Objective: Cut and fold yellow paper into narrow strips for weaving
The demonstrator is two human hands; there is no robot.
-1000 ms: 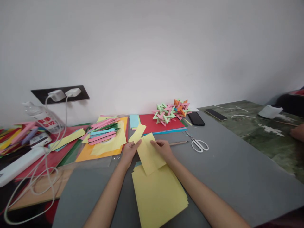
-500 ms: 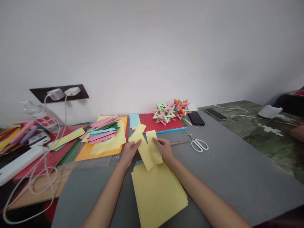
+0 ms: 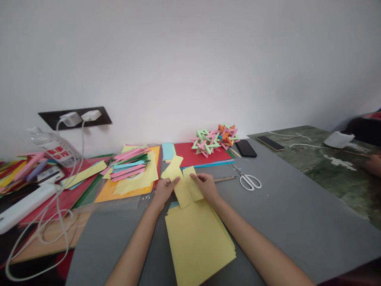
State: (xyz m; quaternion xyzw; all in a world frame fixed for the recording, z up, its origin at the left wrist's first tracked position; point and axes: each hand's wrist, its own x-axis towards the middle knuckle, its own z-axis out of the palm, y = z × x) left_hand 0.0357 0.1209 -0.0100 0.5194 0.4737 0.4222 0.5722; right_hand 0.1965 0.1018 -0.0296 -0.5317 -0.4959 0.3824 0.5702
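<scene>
Pinched in my left hand (image 3: 165,190) is a yellow paper strip (image 3: 182,194), its lower end over the top of a paper stack. My right hand (image 3: 206,186) pinches another yellow paper strip (image 3: 193,186), held close beside the first. Below both hands lies the stack of yellow paper (image 3: 199,242), its sheets slightly fanned, with a bit of blue paper at its upper left corner. More yellow paper pieces (image 3: 175,163) lie just beyond my left hand.
White-handled scissors (image 3: 250,182) and a pencil (image 3: 225,179) lie right of my hands. Behind are folded paper star models (image 3: 207,142) on red sheets and a black phone (image 3: 245,148). At left sit coloured strips (image 3: 129,165), a bottle (image 3: 56,147) and white cables (image 3: 59,210). Another person's hand (image 3: 374,165) shows far right.
The two yellow strips have come closer together, and their lower ends have risen slightly. Both hands have stayed almost in place.
</scene>
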